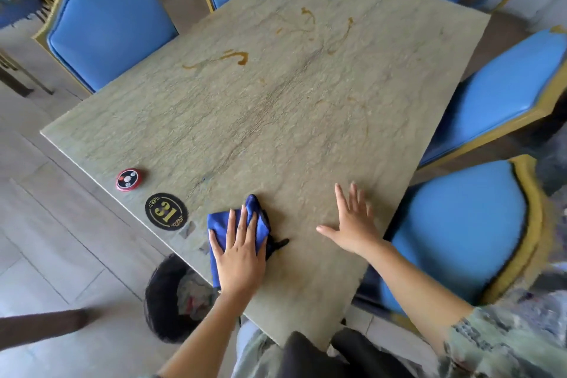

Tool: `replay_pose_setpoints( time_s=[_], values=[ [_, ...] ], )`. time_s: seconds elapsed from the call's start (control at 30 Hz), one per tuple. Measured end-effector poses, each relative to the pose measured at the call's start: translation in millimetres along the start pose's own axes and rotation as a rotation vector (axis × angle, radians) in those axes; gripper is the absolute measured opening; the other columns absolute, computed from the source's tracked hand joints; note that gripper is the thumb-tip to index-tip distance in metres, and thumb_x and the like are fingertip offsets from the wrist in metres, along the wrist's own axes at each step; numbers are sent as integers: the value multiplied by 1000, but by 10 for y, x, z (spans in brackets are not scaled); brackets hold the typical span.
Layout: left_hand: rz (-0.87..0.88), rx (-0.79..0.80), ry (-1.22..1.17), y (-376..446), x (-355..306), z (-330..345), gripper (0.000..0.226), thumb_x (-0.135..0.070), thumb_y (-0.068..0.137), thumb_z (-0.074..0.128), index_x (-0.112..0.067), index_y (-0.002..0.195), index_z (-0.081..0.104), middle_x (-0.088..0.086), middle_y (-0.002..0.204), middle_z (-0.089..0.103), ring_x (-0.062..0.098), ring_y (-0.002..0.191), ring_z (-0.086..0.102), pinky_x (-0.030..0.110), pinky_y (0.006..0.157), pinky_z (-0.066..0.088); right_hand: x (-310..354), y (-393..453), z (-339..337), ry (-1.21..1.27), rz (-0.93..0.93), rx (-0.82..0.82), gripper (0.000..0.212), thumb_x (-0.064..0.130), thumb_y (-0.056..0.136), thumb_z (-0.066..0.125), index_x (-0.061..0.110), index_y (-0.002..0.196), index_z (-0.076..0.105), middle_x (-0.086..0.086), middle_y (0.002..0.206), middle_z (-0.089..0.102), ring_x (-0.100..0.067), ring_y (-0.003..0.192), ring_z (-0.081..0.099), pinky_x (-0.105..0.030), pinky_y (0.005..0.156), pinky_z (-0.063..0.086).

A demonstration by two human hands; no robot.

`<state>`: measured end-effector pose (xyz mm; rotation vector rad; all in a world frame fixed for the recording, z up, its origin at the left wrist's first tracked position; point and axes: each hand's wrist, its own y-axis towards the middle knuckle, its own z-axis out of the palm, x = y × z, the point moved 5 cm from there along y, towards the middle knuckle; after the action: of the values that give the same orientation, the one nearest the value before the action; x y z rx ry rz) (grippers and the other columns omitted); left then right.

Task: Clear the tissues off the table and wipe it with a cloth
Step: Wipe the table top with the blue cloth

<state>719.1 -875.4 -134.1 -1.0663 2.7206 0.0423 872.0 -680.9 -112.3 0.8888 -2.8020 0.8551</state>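
A: Where's the cloth?
B: Blue cloth (237,225) flat on the table (276,120), near corner. Left hand (241,252) presses on it, fingers straight and slightly spread.

A: Other hand?
B: Right hand (352,224) flat on bare tabletop just beside the cloth, fingers splayed, thumb out. Holds nothing.

A: Surface?
B: Brown sauce streaks (236,58) at the far half, well apart from the cloth.

A: Anything else?
B: Table number plaque (165,211) and red call button (129,179) by the left edge. Black bin (171,301) on the floor under the near corner, with crumpled waste in it. Blue chairs (107,27) around.
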Motion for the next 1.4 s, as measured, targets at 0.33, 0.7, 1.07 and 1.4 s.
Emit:
replay_pose_setpoints(
  time_s=[0.33, 0.7, 1.07, 1.4],
  values=[
    [55, 61, 27, 253, -220, 43, 55, -43, 94, 41, -28, 146, 33, -4, 156, 25, 19, 146, 15, 66, 110, 10, -227, -281, 97, -227, 19, 151, 123, 79, 75, 47, 8, 144, -26, -24, 151, -29, -42, 140, -23, -49, 116, -7],
    [52, 1, 12, -524, -647, 190, 60, -45, 89, 37, -27, 146, 33, -7, 156, 26, 17, 146, 19, 61, 112, 10, -250, -302, 134, -240, -17, 111, 120, 80, 76, 42, 7, 146, -21, -26, 151, -25, -44, 139, -22, -48, 114, -9],
    [149, 149, 62, 152, -666, 115, 69, -58, 86, 8, -32, 150, 15, -10, 160, 7, 15, 148, -4, 62, 113, -5, -282, -303, 154, -127, -36, 88, 123, 79, 73, 48, 10, 146, -22, -23, 151, -30, -40, 138, -28, -49, 116, -10],
    [-5, -1, 40, -674, -567, 189, 62, -52, 93, 26, -26, 149, 26, -7, 158, 20, 17, 147, 10, 64, 111, 11, -261, -283, 76, -267, -116, 166, 123, 78, 71, 54, 17, 147, -22, -22, 148, -35, -42, 138, -27, -53, 116, -2]
  ],
)
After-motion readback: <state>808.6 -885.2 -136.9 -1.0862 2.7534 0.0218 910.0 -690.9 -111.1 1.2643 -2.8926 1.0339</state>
